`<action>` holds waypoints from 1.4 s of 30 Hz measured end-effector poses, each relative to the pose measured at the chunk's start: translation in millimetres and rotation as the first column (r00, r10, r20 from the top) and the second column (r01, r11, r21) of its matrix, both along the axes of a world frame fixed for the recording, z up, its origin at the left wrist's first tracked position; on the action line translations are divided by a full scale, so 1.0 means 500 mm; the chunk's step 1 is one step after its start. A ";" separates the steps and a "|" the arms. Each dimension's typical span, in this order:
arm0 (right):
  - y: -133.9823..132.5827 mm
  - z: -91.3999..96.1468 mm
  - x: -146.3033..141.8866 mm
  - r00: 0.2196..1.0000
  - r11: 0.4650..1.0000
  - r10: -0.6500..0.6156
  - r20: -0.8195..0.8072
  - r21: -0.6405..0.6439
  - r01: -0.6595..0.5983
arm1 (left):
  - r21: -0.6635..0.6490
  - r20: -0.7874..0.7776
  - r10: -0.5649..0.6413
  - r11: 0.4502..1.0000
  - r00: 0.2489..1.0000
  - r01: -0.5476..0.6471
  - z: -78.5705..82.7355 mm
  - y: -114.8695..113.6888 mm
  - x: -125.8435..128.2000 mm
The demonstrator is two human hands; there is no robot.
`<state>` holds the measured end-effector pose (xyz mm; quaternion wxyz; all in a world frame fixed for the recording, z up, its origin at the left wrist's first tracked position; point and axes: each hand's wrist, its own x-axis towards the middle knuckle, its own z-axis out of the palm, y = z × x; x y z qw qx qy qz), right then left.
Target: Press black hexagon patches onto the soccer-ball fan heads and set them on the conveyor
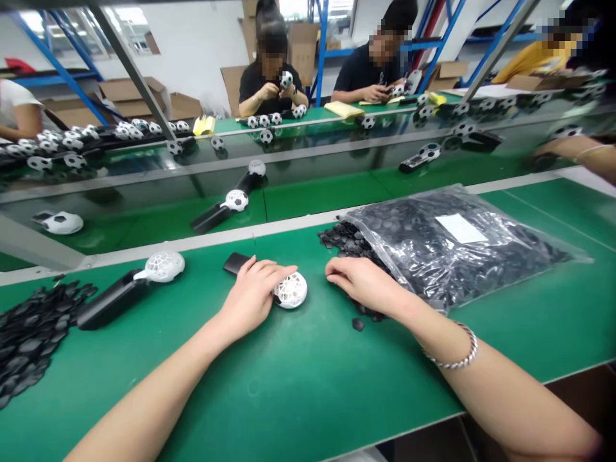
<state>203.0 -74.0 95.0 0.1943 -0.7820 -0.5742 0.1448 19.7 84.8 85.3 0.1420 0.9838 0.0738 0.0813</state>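
Observation:
My left hand (255,292) lies over a white openwork soccer-ball head (292,292) on a black handle (235,264), its fingers wrapped round the part where the two meet and keeping it down on the green bench. To the right, my right hand (360,282) has thumb and fingertips pinched together; whatever is between them is too small to make out. It hovers beside a heap of black pentagon pieces (351,239) spilling from a clear plastic bag (433,240). One loose black pentagon (357,325) lies just below that hand.
At left rest another ball-headed piece (164,266) and a second black pile (33,333). Beyond the bench's metal edge, a green conveyor (308,186) carries several ball-headed pieces. Co-workers sit across it; another person's hand (568,149) reaches in at right.

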 end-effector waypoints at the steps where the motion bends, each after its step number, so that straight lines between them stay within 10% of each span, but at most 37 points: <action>1: 0.000 -0.001 -0.001 1.000 1.000 0.000 -0.003 0.012 0.000 | 0.006 0.003 -0.004 1.000 1.000 0.004 -0.001 0.001 0.000; 11: 0.006 -0.009 0.004 0.998 0.997 0.064 -0.026 0.044 -0.062 | 0.015 -0.007 0.019 1.000 1.000 -0.018 -0.002 0.001 0.003; 19: 0.003 -0.012 -0.014 0.917 0.982 0.076 -0.391 0.187 -0.002 | 0.010 0.008 0.015 1.000 1.000 -0.016 -0.006 0.003 0.004; 31: 0.012 -0.029 -0.058 0.931 0.829 0.363 -0.018 0.463 -0.314 | -0.139 -0.045 -0.028 0.990 0.999 0.022 0.004 0.001 0.005; 42: 0.036 -0.055 -0.078 0.939 0.867 0.222 -0.263 0.494 -0.067 | -0.162 0.009 0.052 0.986 0.999 -0.050 -0.004 -0.014 0.011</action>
